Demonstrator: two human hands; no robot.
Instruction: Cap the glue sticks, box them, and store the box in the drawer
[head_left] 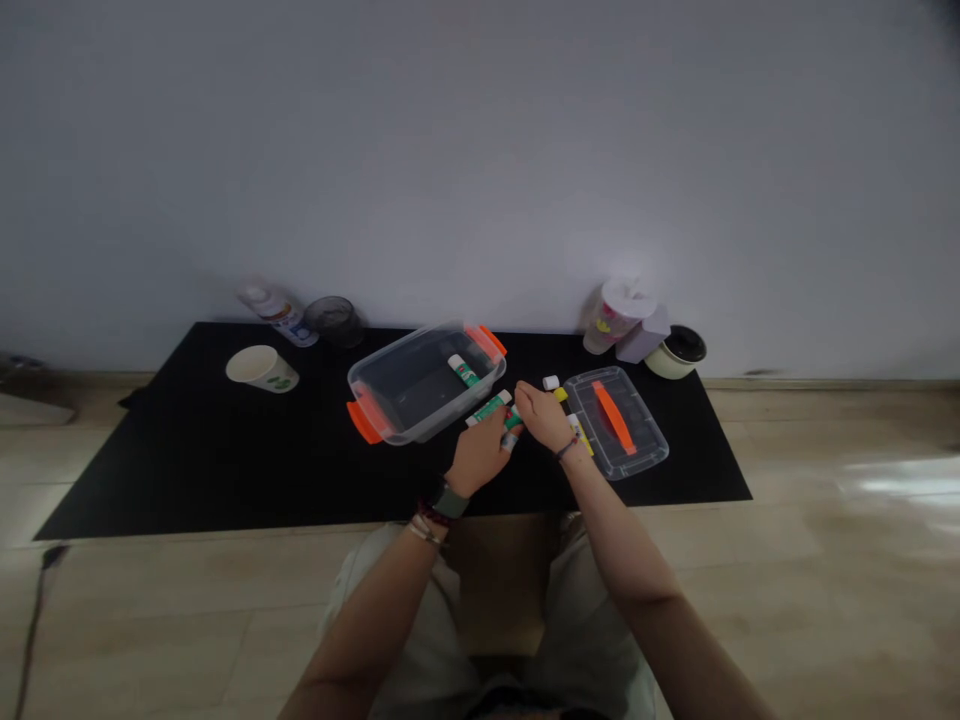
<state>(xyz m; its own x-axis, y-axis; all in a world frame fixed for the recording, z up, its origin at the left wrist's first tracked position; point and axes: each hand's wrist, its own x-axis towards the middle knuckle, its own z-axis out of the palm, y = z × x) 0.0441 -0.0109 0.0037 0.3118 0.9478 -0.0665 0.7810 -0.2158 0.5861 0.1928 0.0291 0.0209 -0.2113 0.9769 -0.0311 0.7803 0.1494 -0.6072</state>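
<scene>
My left hand [480, 452] is shut on a green-and-white glue stick [487, 408], with a second green piece [512, 420] showing by its fingers. My right hand [544, 415] sits against the stick's white end, and I cannot tell whether it grips. Just beyond those fingers lie a small white cap [551, 382] and a yellow piece [560, 394]. A clear plastic box with orange handles [382, 400] holds another glue stick [463, 371]. On its clear lid [637, 450], with an orange handle, lies a yellow-and-white glue stick [579, 433].
A black mat [150, 470] covers the floor. Along its back edge stand a paper cup [262, 368], a bottle [277, 315], a dark glass [334, 320], a lidded cup [619, 315], a lilac box [643, 335] and a black-lidded pot [675, 352]. A wall rises behind.
</scene>
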